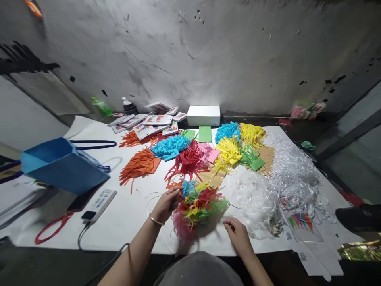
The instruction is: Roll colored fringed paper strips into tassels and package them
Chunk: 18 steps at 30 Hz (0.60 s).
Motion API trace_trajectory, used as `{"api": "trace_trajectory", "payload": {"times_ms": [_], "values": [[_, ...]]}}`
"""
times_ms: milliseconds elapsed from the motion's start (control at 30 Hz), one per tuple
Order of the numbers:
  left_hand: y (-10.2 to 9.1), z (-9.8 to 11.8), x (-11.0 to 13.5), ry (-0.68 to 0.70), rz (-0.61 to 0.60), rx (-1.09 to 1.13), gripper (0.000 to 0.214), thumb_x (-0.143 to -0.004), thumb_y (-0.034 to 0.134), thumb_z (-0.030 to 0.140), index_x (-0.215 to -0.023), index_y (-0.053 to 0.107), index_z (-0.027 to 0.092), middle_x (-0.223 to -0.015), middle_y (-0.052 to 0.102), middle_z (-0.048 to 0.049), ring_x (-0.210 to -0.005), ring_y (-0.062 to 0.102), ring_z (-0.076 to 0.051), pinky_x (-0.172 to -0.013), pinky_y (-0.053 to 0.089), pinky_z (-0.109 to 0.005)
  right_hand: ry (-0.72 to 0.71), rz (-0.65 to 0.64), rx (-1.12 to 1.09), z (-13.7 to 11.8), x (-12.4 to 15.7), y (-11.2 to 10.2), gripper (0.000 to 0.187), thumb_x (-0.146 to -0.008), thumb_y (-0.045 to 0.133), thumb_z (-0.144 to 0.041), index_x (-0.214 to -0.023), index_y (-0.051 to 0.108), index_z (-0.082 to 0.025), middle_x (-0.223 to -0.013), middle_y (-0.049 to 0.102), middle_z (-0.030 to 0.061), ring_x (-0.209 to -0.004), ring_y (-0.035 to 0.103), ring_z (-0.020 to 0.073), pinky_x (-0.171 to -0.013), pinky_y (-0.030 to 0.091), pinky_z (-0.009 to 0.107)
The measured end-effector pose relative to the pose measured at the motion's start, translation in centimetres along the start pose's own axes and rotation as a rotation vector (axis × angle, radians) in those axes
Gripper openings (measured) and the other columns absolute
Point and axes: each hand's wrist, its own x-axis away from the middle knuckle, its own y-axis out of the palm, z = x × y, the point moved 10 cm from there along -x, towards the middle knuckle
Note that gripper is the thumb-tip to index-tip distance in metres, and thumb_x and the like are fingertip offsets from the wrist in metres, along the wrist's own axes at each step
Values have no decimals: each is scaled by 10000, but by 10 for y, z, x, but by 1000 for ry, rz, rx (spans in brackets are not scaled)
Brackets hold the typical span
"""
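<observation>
A bunch of multicoloured paper tassels (pixel 202 204), with blue, yellow, red, green and pink strips, hangs over the near middle of the white table covering (pixel 113 222). My left hand (pixel 168 202), with a bangle at the wrist, is closed in a pinch at the bunch's upper left edge. The strips are partly smeared by motion. To the right of the bunch, apart from it, my right hand (pixel 239 238) has its fingers curled in. Whether a thin string lies between those fingers I cannot make out. A heap of white stringy material (pixel 253 198) lies just beyond it.
Fringed paper piles in orange (pixel 138 165), blue (pixel 171 147), red (pixel 190 159) and yellow (pixel 229 153) lie further back. Behind them are printed flat packets (pixel 157 120) and a white box (pixel 203 116). A blue bag (pixel 62 165) and power strip (pixel 99 204) sit left.
</observation>
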Motion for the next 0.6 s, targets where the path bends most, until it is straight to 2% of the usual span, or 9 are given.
{"api": "trace_trajectory", "payload": {"times_ms": [100, 167, 200, 267, 367, 433, 500, 533, 600], "values": [[5, 1, 5, -13, -40, 5, 296, -677, 756, 307, -875, 635, 122, -466, 273, 121, -366, 176, -9, -360, 111, -140, -93, -316, 0, -25, -6, 59, 224, -851, 491, -252, -883, 710, -217, -866, 693, 46, -830, 635, 193, -762, 470, 271], [8, 5, 10, -13, -67, 1, 298, -684, 755, 327, -868, 636, 126, -463, 261, 123, -371, 156, -8, -365, 100, -145, -110, -450, -7, -38, -10, 95, 200, -791, 551, -203, -917, 705, -224, -868, 693, 27, -832, 634, 186, -778, 460, 265], [9, 7, 13, -9, -79, 1, 297, -690, 752, 335, -869, 636, 128, -463, 263, 122, -374, 152, -8, -367, 98, -148, -104, -466, -6, -42, -15, 110, 232, -756, 574, -178, -950, 694, -219, -895, 689, 31, -853, 631, 192, -791, 455, 270], [10, 12, 22, -2, -104, 11, 293, -706, 745, 345, -873, 636, 131, -463, 268, 120, -379, 151, -10, -370, 100, -153, -76, -412, 6, -44, -27, 129, 358, -707, 588, -136, -1056, 649, -186, -1014, 659, 74, -949, 605, 223, -836, 437, 303], [9, 18, 34, 3, -141, 57, 278, -726, 733, 344, -876, 633, 131, -468, 261, 119, -386, 153, -12, -372, 113, -155, -36, -309, 2, -45, -43, 149, 477, -689, 595, -130, -1165, 567, -135, -1162, 584, 138, -1062, 544, 254, -876, 410, 333], [4, 21, 39, 6, -148, 90, 269, -730, 731, 333, -875, 628, 132, -475, 256, 119, -387, 153, -12, -371, 117, -152, -21, -310, -24, -46, -49, 161, 325, -701, 607, -179, -1022, 622, -131, -990, 642, 100, -913, 587, 230, -773, 440, 297], [-9, 27, 39, 35, -116, 121, 267, -728, 733, 321, -879, 620, 131, -482, 253, 119, -382, 162, -11, -369, 119, -143, -8, -336, -56, -45, -51, 166, 115, -738, 580, -242, -767, 639, -148, -698, 618, 21, -683, 571, 175, -628, 425, 249], [-19, 31, 38, 61, -86, 137, 270, -729, 732, 317, -887, 616, 131, -483, 252, 121, -379, 170, -11, -366, 122, -137, -1, -341, -73, -43, -52, 163, 154, -761, 557, -273, -679, 617, -157, -600, 565, -10, -606, 534, 151, -578, 400, 231], [-44, 42, 35, 120, -8, 176, 273, -739, 727, 307, -912, 606, 133, -484, 259, 123, -369, 187, -10, -360, 130, -124, 13, -330, -109, -38, -54, 147, 248, -783, 540, -342, -616, 589, -165, -529, 490, -40, -547, 473, 122, -534, 356, 212]]}}
